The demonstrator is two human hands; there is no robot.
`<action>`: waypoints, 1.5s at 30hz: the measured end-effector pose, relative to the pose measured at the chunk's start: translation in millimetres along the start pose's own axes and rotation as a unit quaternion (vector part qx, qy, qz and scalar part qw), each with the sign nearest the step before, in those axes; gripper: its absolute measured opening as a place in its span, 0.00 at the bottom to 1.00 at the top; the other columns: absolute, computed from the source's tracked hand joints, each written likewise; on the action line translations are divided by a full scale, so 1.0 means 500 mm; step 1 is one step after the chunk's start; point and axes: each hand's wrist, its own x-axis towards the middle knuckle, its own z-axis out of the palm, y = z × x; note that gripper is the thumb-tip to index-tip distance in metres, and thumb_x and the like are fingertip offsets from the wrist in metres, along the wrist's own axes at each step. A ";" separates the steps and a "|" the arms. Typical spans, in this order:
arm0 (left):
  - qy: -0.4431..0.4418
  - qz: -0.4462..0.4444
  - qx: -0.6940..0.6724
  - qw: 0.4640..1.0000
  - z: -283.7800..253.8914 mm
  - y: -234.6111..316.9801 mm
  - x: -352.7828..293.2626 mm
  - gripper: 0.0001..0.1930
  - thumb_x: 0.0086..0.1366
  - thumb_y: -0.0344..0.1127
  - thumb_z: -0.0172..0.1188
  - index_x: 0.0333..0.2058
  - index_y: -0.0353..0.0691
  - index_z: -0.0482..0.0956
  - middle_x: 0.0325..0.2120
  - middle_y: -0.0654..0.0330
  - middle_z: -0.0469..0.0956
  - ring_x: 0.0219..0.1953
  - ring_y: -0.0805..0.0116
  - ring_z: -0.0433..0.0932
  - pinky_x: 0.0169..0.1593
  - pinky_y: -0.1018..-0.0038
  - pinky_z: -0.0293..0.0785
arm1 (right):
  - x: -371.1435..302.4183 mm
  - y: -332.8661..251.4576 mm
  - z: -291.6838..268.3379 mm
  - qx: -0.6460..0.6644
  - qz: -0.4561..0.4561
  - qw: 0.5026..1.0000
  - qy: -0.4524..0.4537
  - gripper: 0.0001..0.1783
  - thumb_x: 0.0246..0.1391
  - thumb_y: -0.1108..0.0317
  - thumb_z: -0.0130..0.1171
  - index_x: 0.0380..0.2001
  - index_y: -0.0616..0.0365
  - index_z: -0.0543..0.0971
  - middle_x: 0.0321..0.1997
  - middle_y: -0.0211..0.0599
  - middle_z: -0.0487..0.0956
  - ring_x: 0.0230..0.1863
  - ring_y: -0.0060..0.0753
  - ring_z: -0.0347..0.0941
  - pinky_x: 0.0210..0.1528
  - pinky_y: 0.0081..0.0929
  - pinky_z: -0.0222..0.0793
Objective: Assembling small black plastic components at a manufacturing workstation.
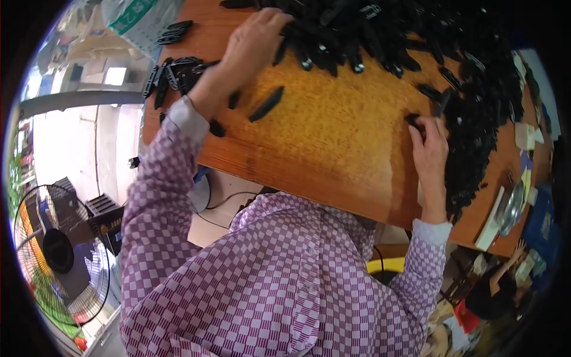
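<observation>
My left hand (256, 44) reaches to the left edge of a large pile of small black, elongated plastic parts (351, 35). Its fingers bend over the pile; their tips are partly hidden, so whether they grip a part cannot be told. On the right, thumb and fingers of my right hand (429, 149) are closed on a small black plastic part (411, 119), beside the pile's right arm. A single long black part (266, 104) lies on the wooden table (321, 137) between my hands. More black parts (178, 74) sit in a group left of my left forearm.
A plastic bag (140, 24) lies at the far left corner. On the table's right side are a white strip-shaped item (491, 217) and a shiny metal dish (513, 205). A floor fan (58, 250) stands at left. Another person (493, 291) is at lower right.
</observation>
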 end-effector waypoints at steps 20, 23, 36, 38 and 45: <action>-0.100 -0.286 -0.748 0.590 -0.119 0.295 -0.105 0.13 0.65 0.39 0.57 0.41 0.37 0.69 0.32 0.56 0.79 0.32 0.72 0.80 0.31 0.79 0.76 | -0.116 -0.172 -0.093 0.722 0.304 0.620 -0.048 0.06 0.58 0.72 0.55 0.40 0.57 0.74 0.33 0.36 0.75 0.29 0.22 0.70 0.29 0.15 0.67; -0.153 -0.298 -0.836 0.434 -0.113 0.351 -0.130 0.15 0.64 0.41 0.60 0.41 0.39 0.69 0.31 0.57 0.79 0.32 0.74 0.79 0.28 0.81 0.73 | -0.116 -0.198 -0.106 0.691 0.309 0.648 -0.087 0.07 0.58 0.73 0.55 0.40 0.60 0.74 0.33 0.35 0.76 0.27 0.22 0.71 0.29 0.15 0.67; -0.169 -0.310 -0.874 0.335 -0.108 0.399 -0.182 0.11 0.65 0.41 0.57 0.40 0.42 0.71 0.32 0.64 0.76 0.31 0.75 0.80 0.25 0.84 0.71 | -0.111 -0.273 -0.123 0.239 0.012 0.962 -0.129 0.04 0.54 0.79 0.55 0.34 0.63 0.74 0.33 0.33 0.75 0.31 0.25 0.73 0.31 0.21 0.68; -0.187 -0.295 -0.848 0.398 -0.110 0.398 -0.183 0.10 0.67 0.40 0.55 0.40 0.41 0.71 0.33 0.63 0.77 0.31 0.74 0.81 0.25 0.84 0.72 | -0.105 -0.284 -0.132 0.150 -0.083 0.978 -0.116 0.06 0.50 0.77 0.58 0.33 0.63 0.73 0.34 0.37 0.71 0.33 0.37 0.73 0.30 0.27 0.67; -0.225 -0.260 -0.808 0.478 -0.114 0.405 -0.183 0.10 0.68 0.38 0.54 0.39 0.38 0.70 0.32 0.63 0.77 0.30 0.75 0.81 0.24 0.84 0.71 | -0.080 -0.283 -0.160 0.051 -0.189 0.964 -0.178 0.08 0.44 0.79 0.61 0.31 0.62 0.74 0.32 0.37 0.70 0.33 0.38 0.71 0.31 0.29 0.67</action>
